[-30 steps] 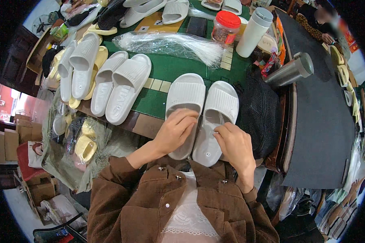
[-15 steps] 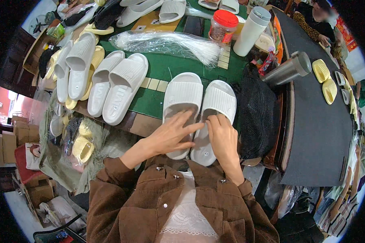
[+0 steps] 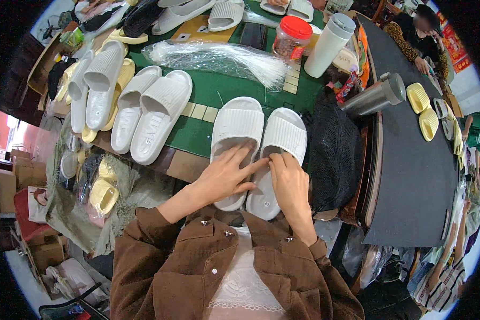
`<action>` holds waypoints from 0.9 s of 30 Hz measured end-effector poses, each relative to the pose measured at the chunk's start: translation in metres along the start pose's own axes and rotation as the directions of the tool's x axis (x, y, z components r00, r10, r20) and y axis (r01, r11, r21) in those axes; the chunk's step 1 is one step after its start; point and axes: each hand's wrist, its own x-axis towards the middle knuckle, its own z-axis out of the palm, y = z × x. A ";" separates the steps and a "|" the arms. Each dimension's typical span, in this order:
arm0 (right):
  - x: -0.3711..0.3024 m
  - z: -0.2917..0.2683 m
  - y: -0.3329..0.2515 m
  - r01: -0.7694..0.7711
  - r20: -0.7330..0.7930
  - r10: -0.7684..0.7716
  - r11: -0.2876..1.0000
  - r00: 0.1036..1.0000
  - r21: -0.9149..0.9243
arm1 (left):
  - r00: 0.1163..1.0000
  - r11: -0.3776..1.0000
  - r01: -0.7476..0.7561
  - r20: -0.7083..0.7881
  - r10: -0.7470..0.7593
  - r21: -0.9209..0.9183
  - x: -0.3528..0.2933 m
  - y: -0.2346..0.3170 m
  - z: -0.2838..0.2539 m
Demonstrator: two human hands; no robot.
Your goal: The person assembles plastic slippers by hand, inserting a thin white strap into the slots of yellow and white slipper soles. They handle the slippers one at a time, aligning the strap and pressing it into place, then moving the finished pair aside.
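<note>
A pair of white slide slippers lies side by side in front of me, toes away: the left slipper [image 3: 239, 125] and the right slipper [image 3: 286, 132]. My left hand [image 3: 224, 175] rests over the left slipper's opening, its fingers apart and some fingertips reaching in under the strap. Its index finger stretches across to the gap between the two slippers. My right hand [image 3: 290, 178] is over the right slipper, fingers bent and closed at the inner edge of its strap. Whatever sits between those fingertips is hidden. Beyond lies a plastic-wrapped bundle of thin white strands [image 3: 213, 61].
Grey slippers [image 3: 160, 114] stand to the left on the green table [image 3: 189, 133]. A red-lidded jar [image 3: 292, 38], a white bottle [image 3: 329, 45] and a steel tumbler [image 3: 376, 96] are at the back right. A black mesh bag [image 3: 336, 154] flanks my right hand. Another person [image 3: 418, 40] sits far right.
The view has shifted slightly, so everything sits a little farther left. Both hands stay at the slipper pair, with only slight finger movement.
</note>
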 end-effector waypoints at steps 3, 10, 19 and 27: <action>0.000 -0.009 -0.003 -0.011 0.038 0.010 0.999 0.999 0.046 | 0.999 0.998 -0.027 -0.041 0.030 0.057 0.000 -0.001 0.003; 0.010 -0.050 0.000 0.026 -0.048 -0.011 0.946 0.999 0.324 | 0.996 0.995 -0.024 -0.088 0.033 0.098 -0.007 -0.002 0.012; 0.088 -0.047 0.073 0.115 -0.094 -0.155 0.936 0.983 -0.334 | 0.995 0.998 -0.023 -0.095 0.028 0.058 -0.001 0.001 0.005; 0.104 -0.022 0.096 0.116 0.181 -0.035 0.879 0.983 -0.462 | 0.993 0.999 -0.032 -0.114 0.030 -0.020 -0.003 -0.002 0.010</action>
